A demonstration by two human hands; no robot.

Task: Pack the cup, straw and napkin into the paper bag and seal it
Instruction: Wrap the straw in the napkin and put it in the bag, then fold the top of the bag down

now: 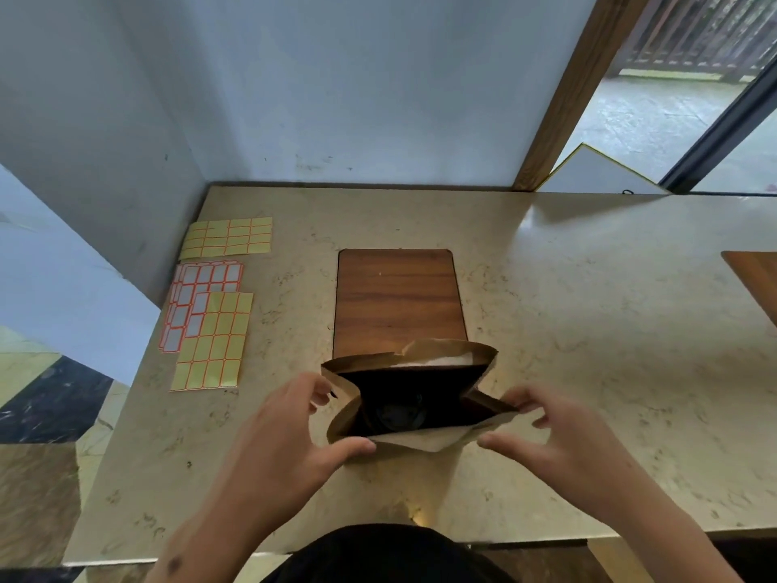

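A brown paper bag [445,351] stands upright on the table, its mouth open toward me. Deep inside, a dark round cup lid [399,414] shows dimly. A white strip, perhaps the napkin [437,362], lies against the bag's far wall. I see no straw. My left hand [290,431] pinches the bag's left rim between thumb and fingers. At the right corner of the rim, my right hand [559,435] grips the paper, thumb on the near flap.
A wooden board [397,300] lies flat behind the bag. Sheets of yellow and white stickers [210,305] sit at the table's left. Another wooden board [757,279] is at the right edge. White walls close the back and left.
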